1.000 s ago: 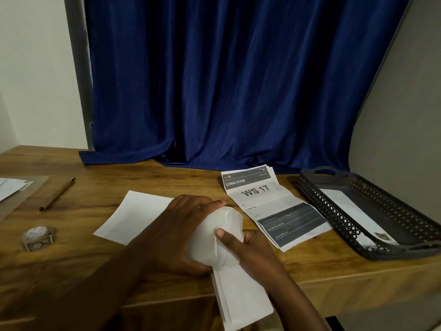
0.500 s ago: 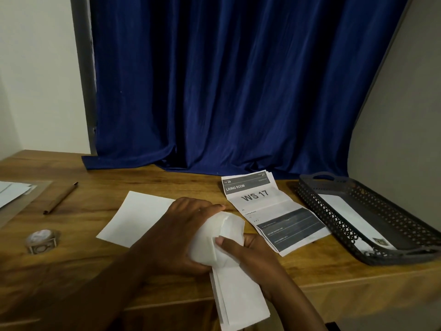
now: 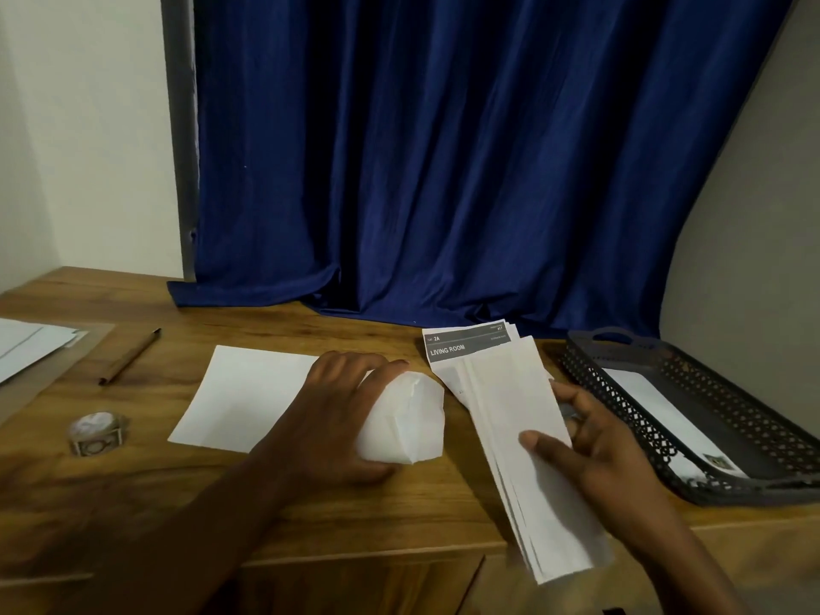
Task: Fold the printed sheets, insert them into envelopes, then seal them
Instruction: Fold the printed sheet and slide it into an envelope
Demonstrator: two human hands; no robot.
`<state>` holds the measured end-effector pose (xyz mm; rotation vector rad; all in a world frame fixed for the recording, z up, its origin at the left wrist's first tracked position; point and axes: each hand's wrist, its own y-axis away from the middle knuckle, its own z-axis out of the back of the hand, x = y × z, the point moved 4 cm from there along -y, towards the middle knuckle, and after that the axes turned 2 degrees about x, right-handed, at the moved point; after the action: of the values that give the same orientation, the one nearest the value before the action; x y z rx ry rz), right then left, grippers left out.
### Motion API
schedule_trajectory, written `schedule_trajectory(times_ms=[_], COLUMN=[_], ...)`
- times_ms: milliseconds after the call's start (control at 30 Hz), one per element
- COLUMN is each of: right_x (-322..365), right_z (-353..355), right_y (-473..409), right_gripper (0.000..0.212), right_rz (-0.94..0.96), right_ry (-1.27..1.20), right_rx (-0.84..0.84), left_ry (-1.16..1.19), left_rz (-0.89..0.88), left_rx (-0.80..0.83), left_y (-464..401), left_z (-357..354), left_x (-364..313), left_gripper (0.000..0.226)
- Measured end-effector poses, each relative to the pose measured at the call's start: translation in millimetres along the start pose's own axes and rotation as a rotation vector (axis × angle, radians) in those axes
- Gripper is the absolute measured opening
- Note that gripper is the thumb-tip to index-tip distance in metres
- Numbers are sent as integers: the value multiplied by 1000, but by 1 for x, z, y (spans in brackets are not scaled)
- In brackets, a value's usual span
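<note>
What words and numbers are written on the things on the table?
"2A" – dark band of the printed sheet.
"LIVING ROOM" – same band, below it.
Small print at the band's right end: too small to read.
Mark on the paper in the tray: too blurred to read.

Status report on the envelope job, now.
Left hand grips a bulging white paper piece against the table. Right hand pinches the long folded stack, laid partly over the printed sheets. Nothing in the way.

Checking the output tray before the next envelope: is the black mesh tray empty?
No, a white envelope already lies inside the black mesh tray at the table's right end.
</note>
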<state>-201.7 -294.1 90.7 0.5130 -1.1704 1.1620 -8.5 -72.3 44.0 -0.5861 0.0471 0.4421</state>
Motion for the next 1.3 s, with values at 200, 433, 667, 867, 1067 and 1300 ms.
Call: schedule_trajectory(times_ms=[200,433,667,867,1067,1300], right_x=[3,1,11,24,24,-3], right_z=[-15,-25,-37,-71,-93,-42], right_y=[-2,-10,-39,-54,-49,-20], right_gripper=[4,14,41,53,60,94], right_rz=[-41,-181,-124,42,193,49], right_ry=[394,598,826,978,1007,680], right_rx=[93,297,158,-32,-238,-324], left_ry=[-43,-45,-45,-47,-56,-59], left_rz=[-12,-42,-86,-74,-66,-44], left_rx=[-15,2,30,62,51,18], left_y=[0,-1,-1,-1,-1,-1], left_z=[2,2,-3,-3,0,0], left_x=[-3,-7,-10,-12,-13,-8], left_gripper=[113,111,110,111,110,112])
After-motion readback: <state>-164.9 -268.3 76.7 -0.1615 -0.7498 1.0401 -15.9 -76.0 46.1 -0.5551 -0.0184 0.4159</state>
